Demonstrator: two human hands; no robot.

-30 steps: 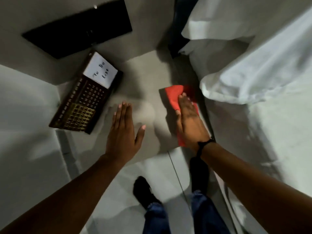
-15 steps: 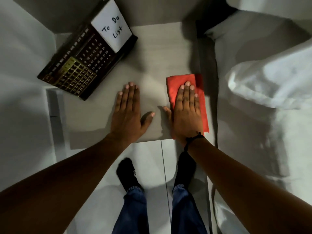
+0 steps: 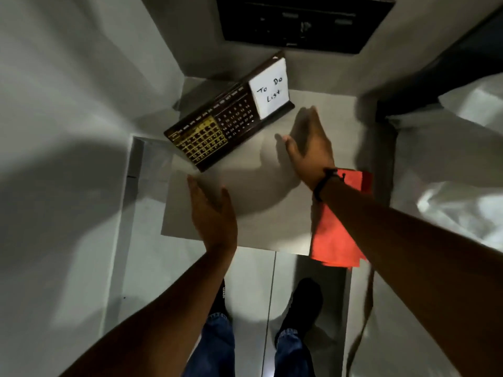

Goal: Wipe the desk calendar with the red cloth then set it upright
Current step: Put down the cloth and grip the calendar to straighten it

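Calendar (image 3: 228, 123) first: one dark desk calendar lies tilted back at the upper middle of the frame, its far end toward the corner of the bench (image 3: 272, 213), with one white card reading "To Do List" (image 3: 270, 92) on its right part. Just below it, at centre left, my left hand (image 3: 211, 210) hovers open and empty, fingers together, near the calendar's lower corner but not touching it. Further right, my right hand (image 3: 310, 142) is also open and empty, palm turned sideways, close beside the calendar's right end; I cannot tell whether it brushes the bench. At lower right, one red cloth (image 3: 334, 238) lies flat on the bench edge, partly under my right forearm, gripped by neither hand.

As I judge it, the step now is getting hold of the calendar and the cloth. To do it well, I should steady the calendar with my left hand at its lower corner so it does not skid toward the wall, take up the cloth with my right, and wipe along the face in long strokes, going gently around the card so it does not lift. Only then should I tip it upright.

Count: one calendar, one card, one cloth, two hands.
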